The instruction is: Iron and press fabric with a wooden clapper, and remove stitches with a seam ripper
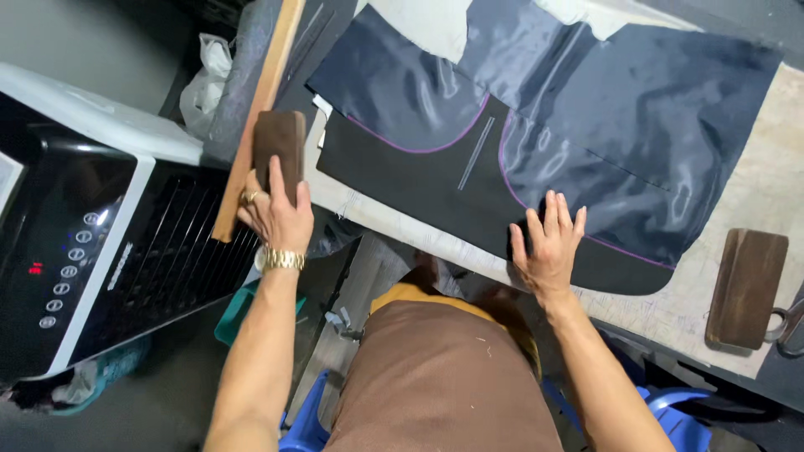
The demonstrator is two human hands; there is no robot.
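My left hand, with a ring and a gold wrist watch, grips a dark brown wooden block at the table's left edge, beside a long wooden ruler. My right hand lies flat, fingers spread, on a black fabric panel with purple-edged curved seams. Shiny dark lining is joined to that panel and spreads toward the far right. A pale chalk line marks the black cloth.
A second brown wooden block rests on the pale worktable at right, with scissor handles beside it. A black-and-white air cooler with a button panel stands at left. White cloth lies at the far edge. A blue plastic stool is below.
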